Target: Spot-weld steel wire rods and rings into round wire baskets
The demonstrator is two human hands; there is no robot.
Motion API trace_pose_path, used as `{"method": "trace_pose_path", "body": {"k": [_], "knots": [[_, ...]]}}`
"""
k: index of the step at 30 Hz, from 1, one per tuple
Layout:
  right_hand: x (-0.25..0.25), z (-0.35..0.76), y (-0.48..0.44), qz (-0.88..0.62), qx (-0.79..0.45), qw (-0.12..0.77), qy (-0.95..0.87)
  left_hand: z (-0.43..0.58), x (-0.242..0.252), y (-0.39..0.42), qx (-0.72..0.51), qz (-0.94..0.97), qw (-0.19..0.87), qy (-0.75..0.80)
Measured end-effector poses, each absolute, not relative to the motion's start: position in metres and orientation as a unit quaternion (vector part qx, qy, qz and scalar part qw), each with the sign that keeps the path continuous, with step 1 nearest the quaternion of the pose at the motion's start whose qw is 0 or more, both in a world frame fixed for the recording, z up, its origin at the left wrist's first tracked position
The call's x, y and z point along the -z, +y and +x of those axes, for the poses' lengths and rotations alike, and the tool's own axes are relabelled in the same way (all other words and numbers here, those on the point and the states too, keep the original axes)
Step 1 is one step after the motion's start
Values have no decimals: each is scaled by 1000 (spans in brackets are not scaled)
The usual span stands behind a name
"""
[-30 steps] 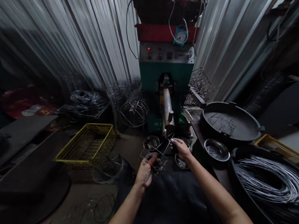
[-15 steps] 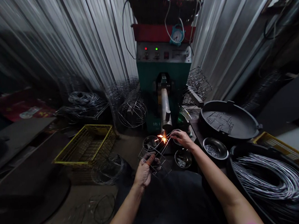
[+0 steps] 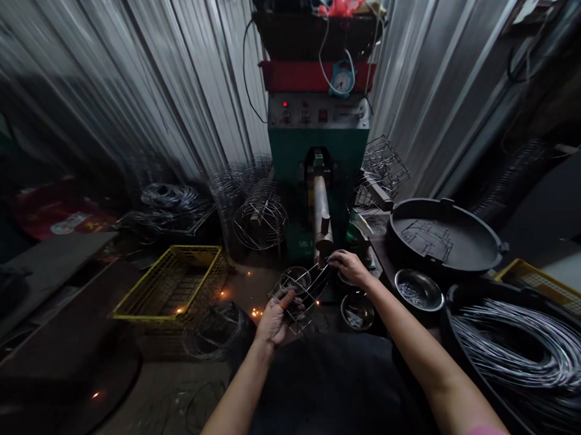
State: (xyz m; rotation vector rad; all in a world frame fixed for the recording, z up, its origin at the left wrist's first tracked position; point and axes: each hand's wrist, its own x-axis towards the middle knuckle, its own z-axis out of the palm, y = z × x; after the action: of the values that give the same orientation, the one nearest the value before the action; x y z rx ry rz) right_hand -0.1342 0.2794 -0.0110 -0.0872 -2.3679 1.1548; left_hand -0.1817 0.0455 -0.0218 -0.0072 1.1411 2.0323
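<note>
Where the hands are: while the left hand (image 3: 275,319) has its grip clamped on a wire frame (image 3: 310,293), the right hand (image 3: 350,267) has its fingertips together at the far end; whether they pinch a wire, I cannot tell.
Wire frame: one, tilted in front of the lap, its far end just below the tip of the metal rod (image 3: 321,199); its near wires blur into the dark.
Writing on the green machine (image 3: 287,162): one pale Chinese character, 佛, shows low on the front; the rod covers what follows, and the smaller line beneath is illegible.
Clock (image 3: 342,82): one, blue, its numerals too small to read.
Red bag (image 3: 59,210): yellow marks, unreadable.
Panel light (image 3: 285,104): one, lit red.
Sparks (image 3: 256,313): at least six orange specks, scattered low.
Bowls: one, holding small metal pieces, on the worktop (image 3: 387,263); two more plain to see below the hands, another partly behind the right hand.
Black pan (image 3: 462,241): one, short wire pieces inside.
Coil of wire (image 3: 526,354): one, in a black tub cut off below.
Yellow containers: two, a wire basket (image 3: 144,317) at left and a crate (image 3: 551,282) at right, half hidden.
Pink sleeve (image 3: 487,433): only an edge shows.
</note>
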Motion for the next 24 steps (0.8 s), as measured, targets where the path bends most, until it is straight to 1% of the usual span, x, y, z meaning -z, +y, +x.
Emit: {"method": "trace_pose_path", "body": {"k": [5, 8, 11, 13, 16, 18, 21, 22, 24], "knots": [[14, -143, 280, -37, -403, 257, -878, -191, 20, 45, -793, 9, 395, 463], [14, -141, 280, -43, -404, 277, -871, -193, 19, 44, -787, 7, 399, 470], [14, -121, 272, -80, -405, 299, -860, -191, 20, 44, -795, 6, 398, 458], [18, -94, 259, -104, -415, 258, -866, -187, 21, 44, -799, 2, 399, 449], [27, -44, 229, -73, -458, 113, -879, -175, 24, 46, -800, -26, 414, 434], [30, -14, 208, -52, -478, 57, -875, -162, 26, 47, -796, -64, 430, 421], [23, 10, 191, -68, -496, 43, -865, -140, 34, 41, -800, -69, 455, 385], [18, 13, 191, -82, -500, 45, -861, -132, 37, 36, -801, -36, 463, 378], [7, 11, 194, -116, -513, 48, -849, -115, 45, 24, -778, 91, 476, 400]]}}
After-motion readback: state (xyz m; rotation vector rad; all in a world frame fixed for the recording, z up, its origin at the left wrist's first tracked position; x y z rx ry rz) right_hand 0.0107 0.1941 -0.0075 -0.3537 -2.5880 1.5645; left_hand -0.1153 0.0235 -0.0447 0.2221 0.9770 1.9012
